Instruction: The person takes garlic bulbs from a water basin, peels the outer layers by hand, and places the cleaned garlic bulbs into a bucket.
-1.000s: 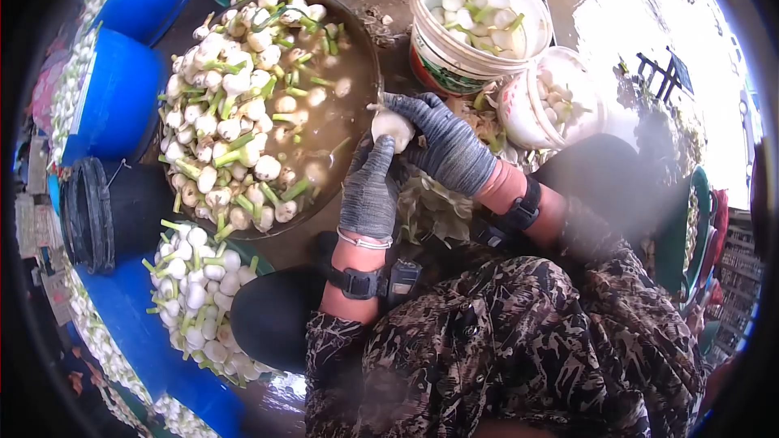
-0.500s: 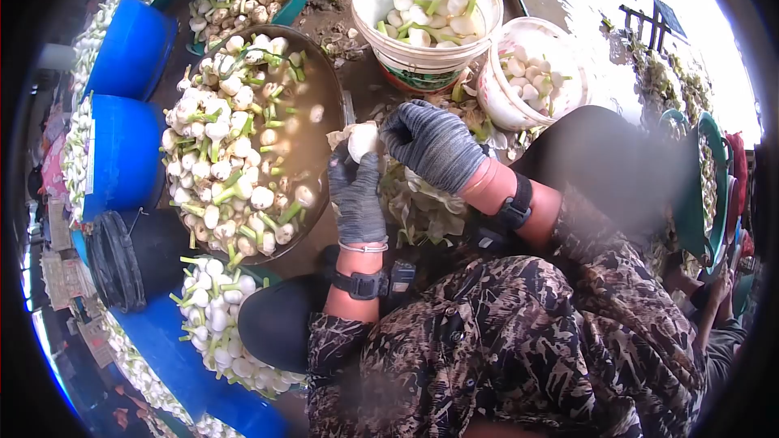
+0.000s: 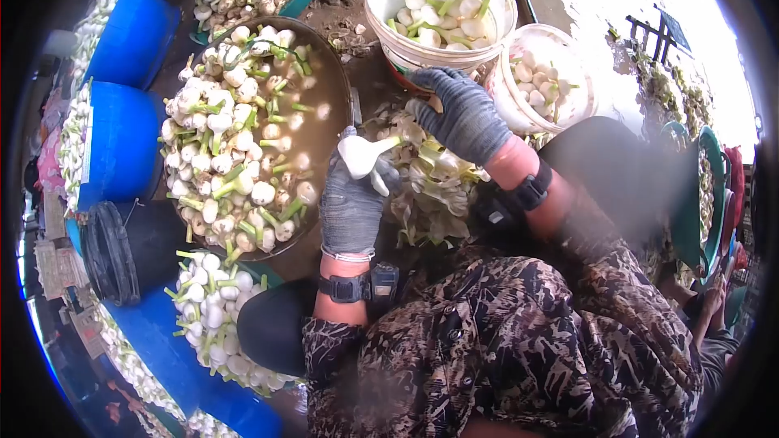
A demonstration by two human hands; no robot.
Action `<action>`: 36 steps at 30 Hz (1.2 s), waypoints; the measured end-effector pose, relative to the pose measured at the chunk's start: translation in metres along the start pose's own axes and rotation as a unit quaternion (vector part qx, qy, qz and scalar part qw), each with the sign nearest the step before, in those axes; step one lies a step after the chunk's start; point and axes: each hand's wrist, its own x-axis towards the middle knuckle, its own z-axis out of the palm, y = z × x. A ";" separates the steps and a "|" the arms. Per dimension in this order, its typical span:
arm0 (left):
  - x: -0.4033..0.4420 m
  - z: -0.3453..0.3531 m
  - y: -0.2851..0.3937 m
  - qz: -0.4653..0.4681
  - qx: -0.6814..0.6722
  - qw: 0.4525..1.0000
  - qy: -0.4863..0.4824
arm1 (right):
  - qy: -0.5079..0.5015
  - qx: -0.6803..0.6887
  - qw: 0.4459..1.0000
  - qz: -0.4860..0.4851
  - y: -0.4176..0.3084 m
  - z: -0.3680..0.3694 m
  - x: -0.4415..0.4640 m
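In my gloved left hand (image 3: 355, 203) is a white bulb (image 3: 358, 156) with a short green stem pointing right. My gloved right hand (image 3: 466, 118) is apart from it, up and to the right, fingers spread and thumb away from them, near the white buckets. Left of my hands stands a wide round basin (image 3: 347, 85) of murky water, heaped with bulbs with green stems. Peeled-looking bulbs lie in water in the larger white bucket (image 3: 507, 12). More white bulbs sit in the smaller white bucket (image 3: 586, 105). Loose peelings (image 3: 434, 195) are piled below my right hand.
Blue tubs (image 3: 122, 142) and a black bucket (image 3: 122, 251) line the left side. A heap of white bulbs (image 3: 215, 308) is beside my left knee. Green tubs (image 3: 714, 195) stand at the right. Parts of other people show at the top left and lower right.
The bulb has turned in my left hand, and its stem now shows. My right hand has moved up and away from it, its fingers opening. The peelings beside the bulb are no longer seen.
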 end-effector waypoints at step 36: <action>-0.013 0.030 0.001 0.174 0.413 0.892 -0.066 | -0.355 0.363 0.841 0.185 -0.011 0.048 -0.035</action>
